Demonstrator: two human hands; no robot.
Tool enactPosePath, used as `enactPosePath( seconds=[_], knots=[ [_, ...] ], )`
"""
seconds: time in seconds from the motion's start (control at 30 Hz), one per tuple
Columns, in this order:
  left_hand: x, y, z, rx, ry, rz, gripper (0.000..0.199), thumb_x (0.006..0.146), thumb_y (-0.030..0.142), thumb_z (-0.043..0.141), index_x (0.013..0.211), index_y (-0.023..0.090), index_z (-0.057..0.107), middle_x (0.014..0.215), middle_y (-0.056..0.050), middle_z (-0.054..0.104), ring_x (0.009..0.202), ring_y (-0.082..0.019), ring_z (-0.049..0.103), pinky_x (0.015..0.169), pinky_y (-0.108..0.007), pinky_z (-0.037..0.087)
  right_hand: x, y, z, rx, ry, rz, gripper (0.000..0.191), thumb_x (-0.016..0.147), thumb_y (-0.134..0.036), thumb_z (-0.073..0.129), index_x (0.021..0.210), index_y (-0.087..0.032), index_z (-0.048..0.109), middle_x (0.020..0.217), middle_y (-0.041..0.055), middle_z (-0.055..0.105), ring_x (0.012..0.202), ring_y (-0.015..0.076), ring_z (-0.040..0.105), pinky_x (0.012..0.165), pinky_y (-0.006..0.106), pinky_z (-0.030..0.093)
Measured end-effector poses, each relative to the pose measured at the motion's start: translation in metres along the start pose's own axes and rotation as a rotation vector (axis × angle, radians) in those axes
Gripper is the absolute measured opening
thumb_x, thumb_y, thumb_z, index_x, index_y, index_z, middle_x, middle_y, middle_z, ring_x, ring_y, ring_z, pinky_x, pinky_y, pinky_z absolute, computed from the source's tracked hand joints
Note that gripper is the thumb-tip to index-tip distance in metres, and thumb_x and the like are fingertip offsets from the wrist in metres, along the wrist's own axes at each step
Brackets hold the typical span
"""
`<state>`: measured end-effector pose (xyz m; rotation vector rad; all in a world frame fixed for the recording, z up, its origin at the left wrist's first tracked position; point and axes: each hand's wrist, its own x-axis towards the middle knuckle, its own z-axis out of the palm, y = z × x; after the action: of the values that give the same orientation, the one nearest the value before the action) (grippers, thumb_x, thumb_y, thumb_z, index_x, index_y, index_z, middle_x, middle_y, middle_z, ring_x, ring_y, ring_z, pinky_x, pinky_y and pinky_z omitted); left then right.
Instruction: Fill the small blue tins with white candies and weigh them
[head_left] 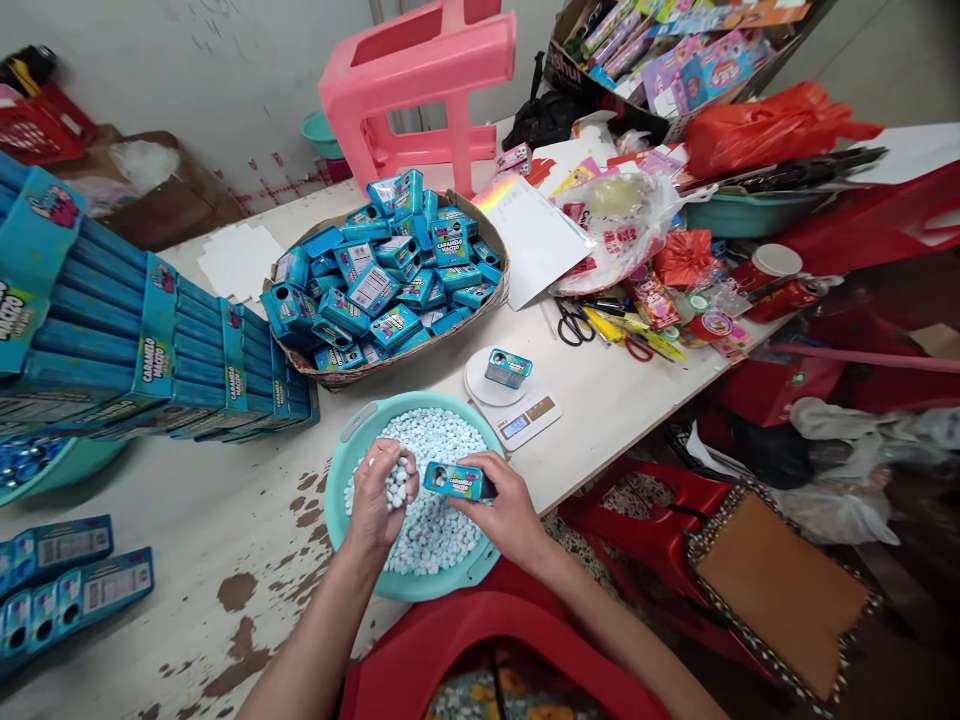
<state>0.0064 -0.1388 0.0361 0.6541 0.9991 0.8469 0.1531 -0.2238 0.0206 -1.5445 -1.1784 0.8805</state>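
Note:
A turquoise basin [339, 500] full of small pale blue candies [431, 530] stands in front of me. Over its left part my left hand [379, 495] is closed around a handful of the candies. My right hand [504, 505] grips a small blue candy box [454, 481] above the basin, its printed side facing up. The two hands are close together but apart. Just beyond the basin, another blue candy box [508, 367] rests on the round plate of a white digital scale [531, 422] with a lit display.
A basket [390, 362] heaped with small blue boxes sits behind the basin. Stacked display cartons [150, 330] rise at left. Scissors [574, 325], pens and wrappers lie at right. A pink stool [420, 65] stands at the back; a red chair [480, 650] is close in front of me.

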Motion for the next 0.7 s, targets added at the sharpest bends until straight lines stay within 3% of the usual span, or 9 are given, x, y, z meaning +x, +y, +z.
enactPosePath(
  seconds=[0.2, 0.47, 0.7],
  knots=[
    [-0.005, 0.006, 0.018, -0.095, 0.018, 0.181, 0.013, 0.079, 0.028, 0.057, 0.077, 0.017, 0.051, 0.076, -0.001, 0.059, 0.064, -0.014, 0.06, 0.058, -0.027, 0.048, 0.0, -0.008, 0.012, -0.069, -0.058, -0.041, 0.038, 0.065, -0.011, 0.075, 0.099, -0.023, 0.062, 0.095, 0.0034, 0.062, 0.093, 0.0219, 0.057, 0.083, 0.035, 0.045],
    [0.001, 0.006, 0.023, -0.032, 0.099, 0.214, 0.017, 0.077, 0.03, 0.062, 0.074, 0.016, 0.053, 0.079, -0.001, 0.06, 0.06, -0.012, 0.059, 0.056, -0.026, 0.048, 0.001, -0.008, 0.012, -0.024, -0.044, -0.036, 0.038, 0.065, -0.009, 0.073, 0.098, -0.022, 0.061, 0.095, 0.003, 0.06, 0.092, 0.0205, 0.057, 0.081, 0.032, 0.045],
    [0.001, 0.01, 0.036, 0.011, 0.143, 0.209, 0.026, 0.078, 0.034, 0.063, 0.068, 0.016, 0.047, 0.062, 0.003, 0.053, 0.057, -0.011, 0.059, 0.054, -0.022, 0.046, 0.006, -0.009, 0.01, 0.008, -0.03, -0.023, 0.034, 0.066, -0.011, 0.071, 0.096, -0.023, 0.062, 0.094, 0.0029, 0.061, 0.09, 0.0206, 0.058, 0.08, 0.033, 0.046]
  ],
)
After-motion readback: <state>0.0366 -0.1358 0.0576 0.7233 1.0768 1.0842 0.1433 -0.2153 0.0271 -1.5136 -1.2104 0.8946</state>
